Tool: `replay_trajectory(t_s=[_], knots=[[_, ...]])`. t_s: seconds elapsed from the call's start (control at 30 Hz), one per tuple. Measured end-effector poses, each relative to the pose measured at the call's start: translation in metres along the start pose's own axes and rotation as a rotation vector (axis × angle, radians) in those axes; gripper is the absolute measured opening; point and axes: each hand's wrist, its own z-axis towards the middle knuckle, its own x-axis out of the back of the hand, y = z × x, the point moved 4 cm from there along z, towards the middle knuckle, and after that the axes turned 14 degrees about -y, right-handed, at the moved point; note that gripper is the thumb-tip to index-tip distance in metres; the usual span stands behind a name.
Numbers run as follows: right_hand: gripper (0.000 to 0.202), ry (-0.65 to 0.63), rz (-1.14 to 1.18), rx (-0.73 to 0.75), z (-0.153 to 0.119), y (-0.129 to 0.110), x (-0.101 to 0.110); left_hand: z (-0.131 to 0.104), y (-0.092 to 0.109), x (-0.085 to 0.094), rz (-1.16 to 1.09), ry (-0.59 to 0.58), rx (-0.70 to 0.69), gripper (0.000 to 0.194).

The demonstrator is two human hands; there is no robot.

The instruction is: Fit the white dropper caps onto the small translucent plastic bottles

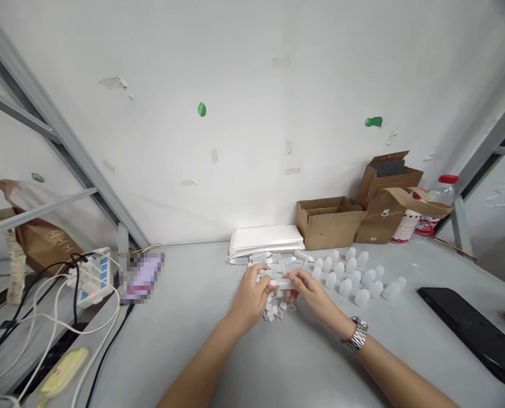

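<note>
Wall (pixel 244 158): we face a broad white surface bearing scraps of tape and a few green patches.
Desk (pixel 184 340): grey and flat, it reaches to the wall and carries most of what we list here.
Metal frame (pixel 65 136): we see its grey bars slanting at both sides of our view.
Black case (pixel 473 334): it lies flat on the desk, well to the right.
Open carton (pixel 333 229): brown cardboard, near the wall, its top open towards us.
Paper bag (pixel 382 218): brown with a strap, just right of the carton.
White stack (pixel 267 238): it lies near the wall, just left of the carton.
Power strip (pixel 93 277): we find it at the left among tangled cables.
Left hand (pixel 249 296): clamped by its fingertips on the left end of the tube.
Right hand (pixel 311 292): clamped with thumb and fingers on the tube's right end.
Silver watch (pixel 356 334): worn on the right wrist.
Translucent caps (pixel 345 287): a loose group on the desk, right of both hands.
Pale tube (pixel 282 283): held roughly level between the hands, above the small parts.
Small parts (pixel 272 311): white, heaped on the desk beneath the hands; we cannot tell their exact shapes.
</note>
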Motion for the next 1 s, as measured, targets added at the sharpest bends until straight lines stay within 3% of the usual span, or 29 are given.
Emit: replay_trajectory(t_s=[0.2, 0.37, 0.67, 0.9, 1.0], knots=[[0.026, 0.055, -0.162, 0.072, -0.002, -0.010, 0.003, 0.000, -0.004, -0.002, -0.073, 0.002, 0.057, 0.032], [0.030, -0.020, -0.198, 0.025, -0.003, -0.009, -0.002, 0.001, -0.003, -0.002, -0.099, -0.003, 0.068, 0.033], [0.018, -0.005, -1.122, 0.341, -0.008, -0.016, -0.006, 0.005, -0.015, -0.008, -0.235, -0.108, 0.180, 0.046], [0.020, 0.173, -1.299, 0.393, -0.009, -0.021, -0.001, 0.007, -0.020, -0.005, -0.296, -0.038, 0.184, 0.049], [0.017, 0.258, -1.253, 0.349, -0.009, -0.018, 0.008, 0.005, -0.028, -0.003, -0.144, 0.042, 0.212, 0.038]])
